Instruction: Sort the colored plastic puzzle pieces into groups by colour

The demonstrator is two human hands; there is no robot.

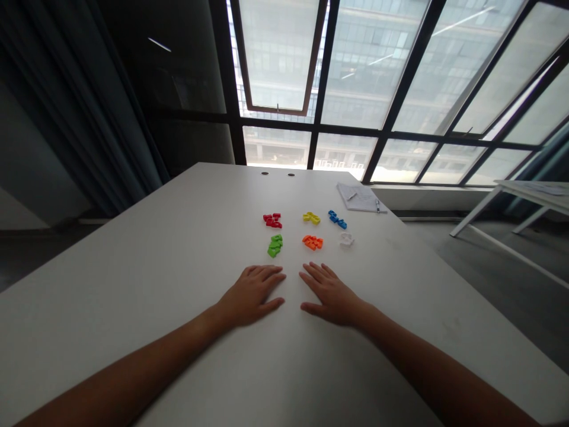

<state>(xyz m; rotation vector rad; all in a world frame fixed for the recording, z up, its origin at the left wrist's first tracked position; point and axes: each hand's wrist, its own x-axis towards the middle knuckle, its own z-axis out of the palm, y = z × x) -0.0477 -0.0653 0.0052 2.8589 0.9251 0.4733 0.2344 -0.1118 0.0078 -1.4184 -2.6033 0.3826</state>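
Note:
My left hand (pixel 255 295) lies flat on the white table (pixel 169 249), fingers stretched out and nothing in it. Opposite it, my right hand (pixel 331 295) rests flat too, fingers apart and holding nothing. Just beyond my left fingertips is a small pile of green plastic pieces (pixel 275 245). Orange pieces (pixel 312 242) lie ahead of my right hand, with clear or white pieces (pixel 346 239) to their right. Farther back sit clusters of red pieces (pixel 272 220), yellow pieces (pixel 312 218) and blue pieces (pixel 337 219). Their exact kind is too small to make out.
Sheets of paper (pixel 362 198) with pens on them lie at the table's far right corner. Two dark round grommets (pixel 265 173) are set near the far edge. Large windows stand behind, a dark curtain (pixel 84 89) hangs left, and another white table (pixel 533 193) stands at right.

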